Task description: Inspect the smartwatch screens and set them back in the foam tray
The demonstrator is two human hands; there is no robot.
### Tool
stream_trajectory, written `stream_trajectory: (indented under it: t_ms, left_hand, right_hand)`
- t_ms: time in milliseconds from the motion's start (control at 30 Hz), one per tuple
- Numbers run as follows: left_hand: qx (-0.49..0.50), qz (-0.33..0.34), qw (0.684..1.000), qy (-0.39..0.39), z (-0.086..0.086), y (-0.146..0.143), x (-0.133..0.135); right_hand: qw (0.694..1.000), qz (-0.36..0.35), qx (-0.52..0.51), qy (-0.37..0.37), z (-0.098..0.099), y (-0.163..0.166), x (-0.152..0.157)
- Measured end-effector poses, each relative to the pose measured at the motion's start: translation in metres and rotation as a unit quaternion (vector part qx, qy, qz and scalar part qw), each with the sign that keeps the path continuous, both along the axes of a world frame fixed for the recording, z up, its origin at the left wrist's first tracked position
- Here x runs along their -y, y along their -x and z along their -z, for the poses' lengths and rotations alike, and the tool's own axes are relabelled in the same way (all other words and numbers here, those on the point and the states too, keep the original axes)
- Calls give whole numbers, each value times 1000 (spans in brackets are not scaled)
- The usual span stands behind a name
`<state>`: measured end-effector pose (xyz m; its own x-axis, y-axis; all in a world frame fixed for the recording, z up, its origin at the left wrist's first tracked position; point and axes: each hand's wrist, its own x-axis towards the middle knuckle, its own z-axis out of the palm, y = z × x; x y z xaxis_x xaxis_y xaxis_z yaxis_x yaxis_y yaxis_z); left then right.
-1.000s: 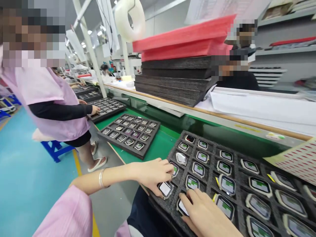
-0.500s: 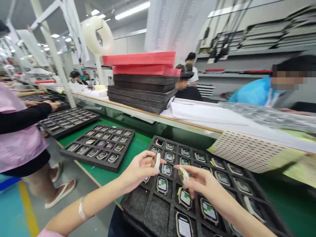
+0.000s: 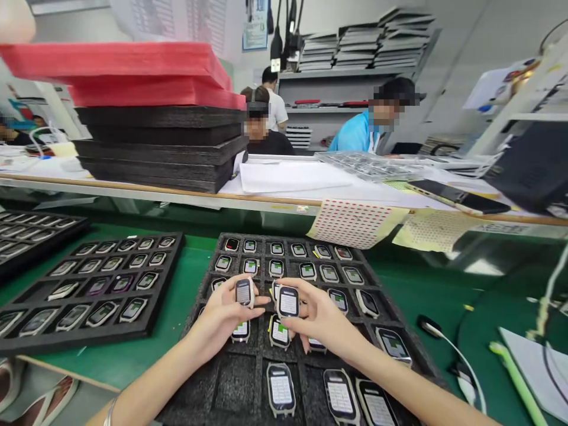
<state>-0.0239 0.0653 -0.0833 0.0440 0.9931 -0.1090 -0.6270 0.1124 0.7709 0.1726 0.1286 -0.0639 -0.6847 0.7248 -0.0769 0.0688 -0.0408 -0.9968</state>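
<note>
My left hand (image 3: 231, 305) is closed round a smartwatch case (image 3: 244, 291) with a pale frame, its lit screen facing me. Between the fingers of my right hand (image 3: 313, 307) is a second smartwatch case (image 3: 288, 301), its screen showing white lines of text. Both are held side by side, apart, over a black foam tray (image 3: 235, 384). Many strapless watch cases lie in the tray's pockets, several with green and white screens. One watch case (image 3: 280, 389) rests in a front pocket, with bare pockets to its left. My hands hide some middle pockets.
Another foam tray of watch cases (image 3: 153, 319) stands at left on the green bench (image 3: 190, 278). Stacked black foam trays (image 3: 160, 148) with red foam on top sit on the shelf. A phone (image 3: 459, 196), a dotted sticker sheet (image 3: 359, 222) and a charger cable (image 3: 461, 355) are at right. Two people sit opposite.
The view has swung right, bringing the tray nearer the middle. Both watch cases have been turned so their screens face me, and my hands are closer together.
</note>
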Motion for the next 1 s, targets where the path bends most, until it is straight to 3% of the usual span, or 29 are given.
stream_trajectory:
  t_ms: [167, 467, 733, 1000]
  left_hand:
    - [47, 54, 997, 12, 4, 4, 7]
    - [-100, 21, 993, -61, 12, -7, 8]
    - [-164, 21, 983, -82, 11, -5, 6]
    - [-119, 23, 987, -108, 14, -5, 9]
  right_hand:
    - [999, 19, -37, -23, -3, 0, 1]
    - [991, 91, 20, -91, 3, -1, 3]
    - [995, 68, -14, -65, -5, -1, 12]
    - [996, 56, -32, -53, -8, 0, 17]
